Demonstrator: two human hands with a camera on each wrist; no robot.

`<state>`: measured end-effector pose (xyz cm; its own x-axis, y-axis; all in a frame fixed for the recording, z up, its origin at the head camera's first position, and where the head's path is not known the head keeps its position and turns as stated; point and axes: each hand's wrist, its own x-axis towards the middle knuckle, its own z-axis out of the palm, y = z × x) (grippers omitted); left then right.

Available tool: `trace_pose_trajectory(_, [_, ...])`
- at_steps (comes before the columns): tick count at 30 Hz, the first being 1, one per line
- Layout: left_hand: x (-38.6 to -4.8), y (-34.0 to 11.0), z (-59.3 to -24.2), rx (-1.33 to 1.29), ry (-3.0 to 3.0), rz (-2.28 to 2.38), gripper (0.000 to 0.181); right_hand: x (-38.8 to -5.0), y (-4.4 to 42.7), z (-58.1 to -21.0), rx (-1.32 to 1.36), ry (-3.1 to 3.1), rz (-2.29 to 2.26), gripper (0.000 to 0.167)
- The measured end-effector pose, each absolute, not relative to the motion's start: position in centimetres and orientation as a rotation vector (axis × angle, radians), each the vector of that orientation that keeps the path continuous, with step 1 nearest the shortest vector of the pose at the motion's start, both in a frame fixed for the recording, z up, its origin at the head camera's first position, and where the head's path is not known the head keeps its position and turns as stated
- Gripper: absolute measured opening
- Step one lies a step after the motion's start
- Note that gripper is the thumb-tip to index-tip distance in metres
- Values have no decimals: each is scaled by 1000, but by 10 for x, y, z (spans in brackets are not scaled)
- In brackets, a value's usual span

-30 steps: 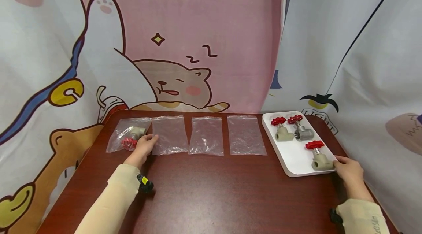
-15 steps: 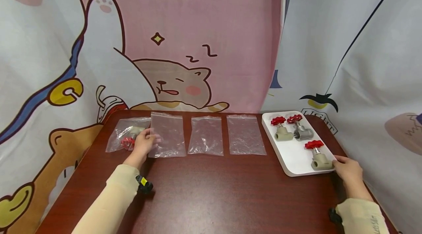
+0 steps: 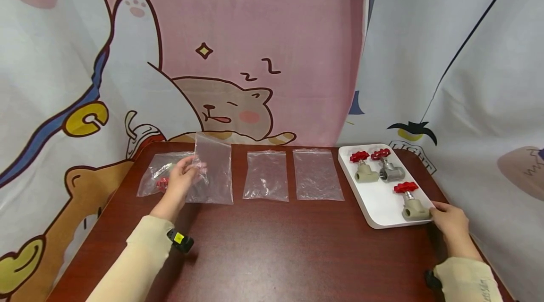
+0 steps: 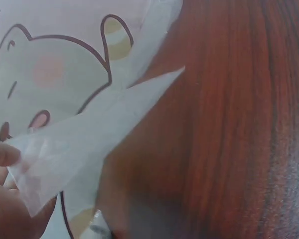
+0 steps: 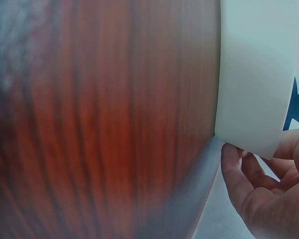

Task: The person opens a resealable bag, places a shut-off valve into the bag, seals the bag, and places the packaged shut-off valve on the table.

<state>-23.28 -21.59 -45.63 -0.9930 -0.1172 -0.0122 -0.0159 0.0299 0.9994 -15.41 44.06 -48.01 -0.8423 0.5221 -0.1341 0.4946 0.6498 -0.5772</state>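
Note:
My left hand (image 3: 180, 181) pinches the edge of a clear plastic bag (image 3: 217, 169), which stands raised off the table. In the left wrist view the bag (image 4: 79, 144) stretches out from the thumb and fingers. Behind that hand lies another clear bag (image 3: 148, 176) with a red-handled valve (image 3: 161, 184) in it, partly hidden. My right hand (image 3: 451, 221) holds the near right corner of a white tray (image 3: 378, 207). On the tray are a valve with a grey body (image 3: 391, 172) and two with beige bodies, one far (image 3: 365, 173), one near (image 3: 414, 207), all red-handled.
Two flat clear bags, one in the middle (image 3: 266, 176) and one further right (image 3: 317, 174), lie along the far part of the brown wooden table (image 3: 289, 245). A printed cartoon curtain (image 3: 255, 32) hangs right behind the table's far edge.
The second bag from the left, first flat on the table, has been lifted and tilted up by my left hand. My right hand and the tray stay where they were.

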Motion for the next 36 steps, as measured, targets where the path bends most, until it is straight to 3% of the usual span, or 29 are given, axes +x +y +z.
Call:
trace_pose_trajectory(15, [-214,-208,-429,-341,-2237,-1831,27,-154,442,-477,-901,-2848,993,48])
trace_pose_trajectory(21, [-207,-203,-422,-424,-2293,-1884,25,-155,442,-472,-944,-2905,1080,57])
trace_pose_trajectory(28, [-202,-194,-419,-543,-2336,-1941,24,-156,421,-454,-787,-2918,858,55])
trace_pose_trajectory(36, [-195,-181,-415,-610,-2312,-1951,21,-163,349,-425,-427,-2817,775,48])
